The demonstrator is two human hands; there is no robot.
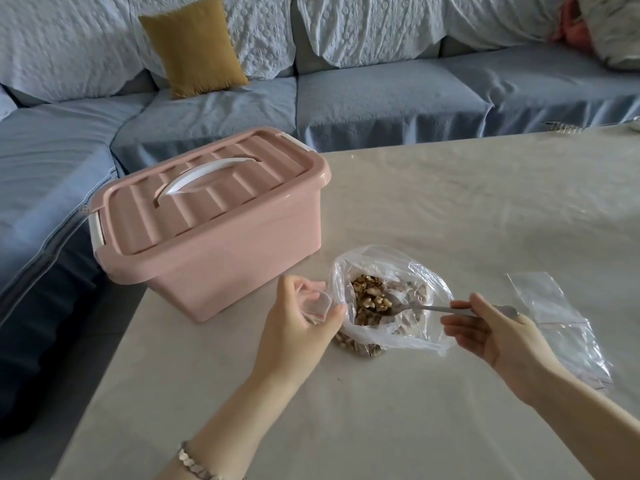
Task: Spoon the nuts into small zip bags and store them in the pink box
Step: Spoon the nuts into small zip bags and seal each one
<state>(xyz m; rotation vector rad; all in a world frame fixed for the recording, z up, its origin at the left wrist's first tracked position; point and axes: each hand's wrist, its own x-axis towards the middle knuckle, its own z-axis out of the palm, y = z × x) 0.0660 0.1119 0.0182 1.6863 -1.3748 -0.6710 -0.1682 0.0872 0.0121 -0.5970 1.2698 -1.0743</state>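
A blue sofa runs along the left and back, with a yellow pillow on it. The pink box sits at the left corner of the table. Its lid is on, so the inside is hidden. A white handle lies flat on top.

Just in front of the box, the left hand pinches a small zip bag between thumb and fingers. The hand covers most of the bag, and it is hard to tell if anything is in it. A bracelet on that wrist is cut off at the bottom edge.

Right beside it is a big clear bag, open at the top, with the nuts inside. More nuts show dimly through the plastic at the bottom. A metal spoon has its round end down in the nuts.

The right hand holds the spoon's handle with curled fingers, which cover part of it. Behind that hand lies a pile of see-through bags flat on the table. They are too clear to count.
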